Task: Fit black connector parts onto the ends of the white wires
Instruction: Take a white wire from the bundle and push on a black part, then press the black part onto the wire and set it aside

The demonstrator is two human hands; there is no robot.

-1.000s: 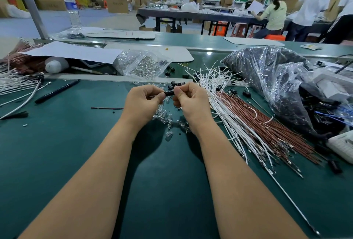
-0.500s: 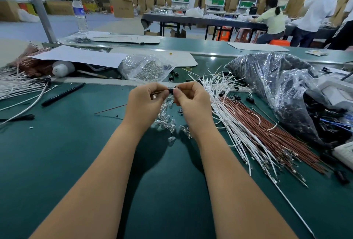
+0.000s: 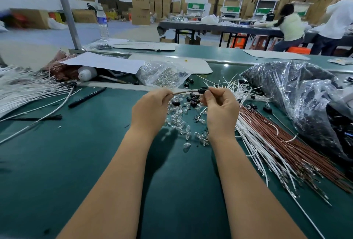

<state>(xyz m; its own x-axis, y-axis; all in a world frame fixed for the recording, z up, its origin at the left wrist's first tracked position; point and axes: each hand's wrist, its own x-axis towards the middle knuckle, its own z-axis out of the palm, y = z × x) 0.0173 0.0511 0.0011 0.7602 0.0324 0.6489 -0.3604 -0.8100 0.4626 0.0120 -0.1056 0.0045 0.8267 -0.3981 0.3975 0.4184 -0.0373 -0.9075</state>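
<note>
My left hand (image 3: 150, 110) pinches a thin wire (image 3: 184, 91) that runs right to a black connector (image 3: 202, 90). My right hand (image 3: 221, 109) pinches that connector between thumb and fingers. Both hands hover above the green table (image 3: 80, 162). Loose black connectors (image 3: 192, 99) and small clear bulbs (image 3: 179, 120) lie on the table between and below the hands. A sheaf of white wires (image 3: 254, 143) lies to the right of my right hand, beside brown wires (image 3: 298, 154).
A clear bag of dark parts (image 3: 298, 93) sits at the right. A bag of bulbs (image 3: 164, 75) lies behind the hands. More white wires (image 3: 28, 89) and a black pen (image 3: 87, 97) lie at the left. A water bottle (image 3: 102, 23) stands at the back. People work at a far table.
My hands have moved apart, so a stretch of wire now shows between them. The head camera has tilted up a little.
</note>
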